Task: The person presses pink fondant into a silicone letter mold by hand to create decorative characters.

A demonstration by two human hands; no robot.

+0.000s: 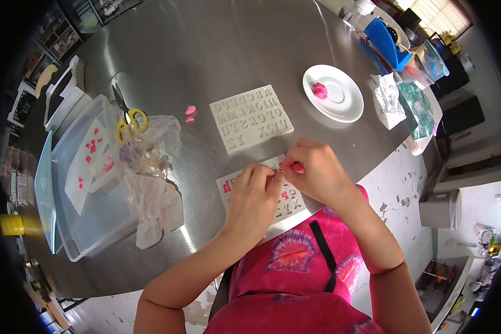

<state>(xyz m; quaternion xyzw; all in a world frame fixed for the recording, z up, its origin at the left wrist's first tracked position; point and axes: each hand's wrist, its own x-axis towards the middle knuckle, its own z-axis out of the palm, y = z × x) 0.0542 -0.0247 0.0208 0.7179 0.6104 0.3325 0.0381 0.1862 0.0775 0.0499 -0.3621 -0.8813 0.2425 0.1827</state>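
A pale letter mold (225, 195) lies on the metal table close to my body, with pink dough pressed into some of its letter hollows. Over its left part rests my left hand (254, 195), fingers bent and its thumb and forefinger close together at the mold's surface; what they pinch is hidden. My right hand (319, 171) is closed on a small lump of pink dough (298, 167) above the mold's upper right part. A bit of pink also shows between the two hands' fingertips. Just beyond lies a second letter mold (250, 118), its hollows unfilled.
A white saucer (345, 106) with a pink dough ball (319, 91) stands at the right. Two pink pieces (191, 113) lie left of the far mold. Further left are yellow-handled scissors (131, 119), crumpled plastic (156, 139) and a clear container (72, 234) holding paper with pink letters.
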